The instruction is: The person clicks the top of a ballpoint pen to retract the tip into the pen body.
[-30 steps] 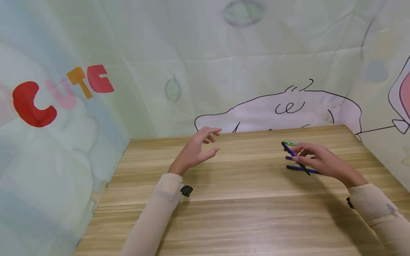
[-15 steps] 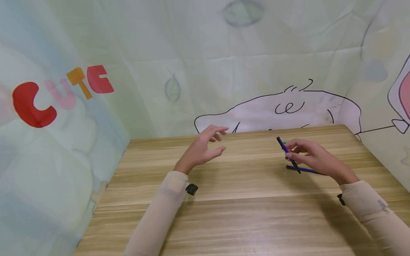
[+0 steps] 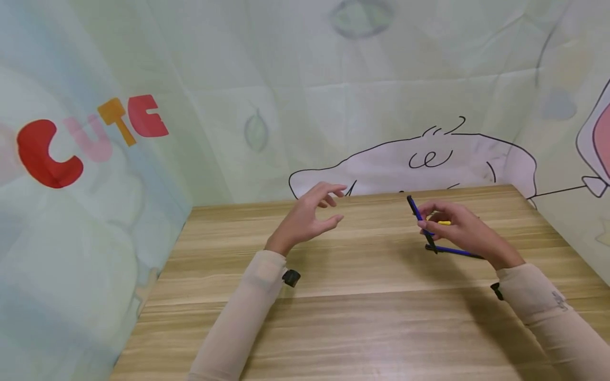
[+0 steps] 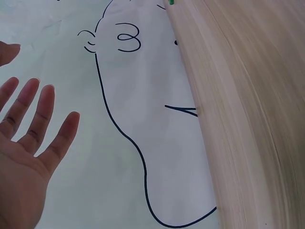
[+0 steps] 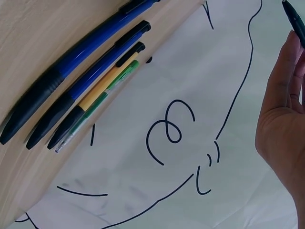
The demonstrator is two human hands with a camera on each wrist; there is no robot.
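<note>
My right hand (image 3: 464,228) pinches a blue-and-black pen (image 3: 413,208) between thumb and fingers, tilted above the table. In the right wrist view the held pen's black end (image 5: 294,21) pokes out past the fingertips. Under and beside this hand, several pens lie side by side on the table: a large blue pen (image 5: 71,64), a second blue pen (image 5: 88,82), a yellow pen (image 5: 95,93) and a slim green pen (image 5: 112,86). The hand covers part of this row in the head view. To the left, my left hand (image 3: 307,217) hovers with relaxed, spread fingers, holding nothing.
The wood-grain table (image 3: 333,328) spreads beneath both arms. A printed cloth (image 3: 229,100) with a cartoon outline hangs behind its back edge, and cloth with coloured letters (image 3: 50,153) hangs along the left side.
My right hand has moved left and slightly away from me with the pen, which has turned more upright. My left hand has drifted a little right and farther back.
</note>
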